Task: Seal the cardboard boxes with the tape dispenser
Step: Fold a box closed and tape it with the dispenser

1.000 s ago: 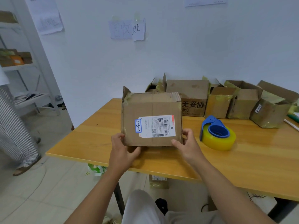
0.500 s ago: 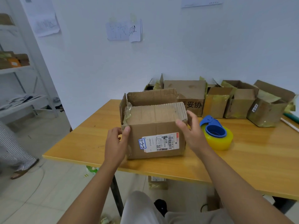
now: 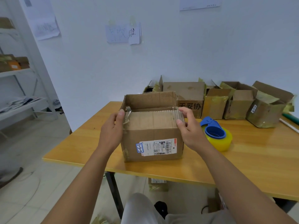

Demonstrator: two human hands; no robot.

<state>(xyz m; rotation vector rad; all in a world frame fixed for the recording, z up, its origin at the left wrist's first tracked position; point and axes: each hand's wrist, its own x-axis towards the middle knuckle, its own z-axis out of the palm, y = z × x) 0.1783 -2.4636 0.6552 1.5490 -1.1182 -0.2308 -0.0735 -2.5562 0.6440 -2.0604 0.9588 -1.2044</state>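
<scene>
box upright, label facing camera

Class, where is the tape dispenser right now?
The tape dispenser lies on the table, untouched, just right of the labelled box and behind the right hand.

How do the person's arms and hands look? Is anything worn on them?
Both forearms are bare, with no sleeves in view. The left hand and the right hand wear no gloves, and no watch, ring or bracelet shows on either wrist or on the fingers.
</scene>
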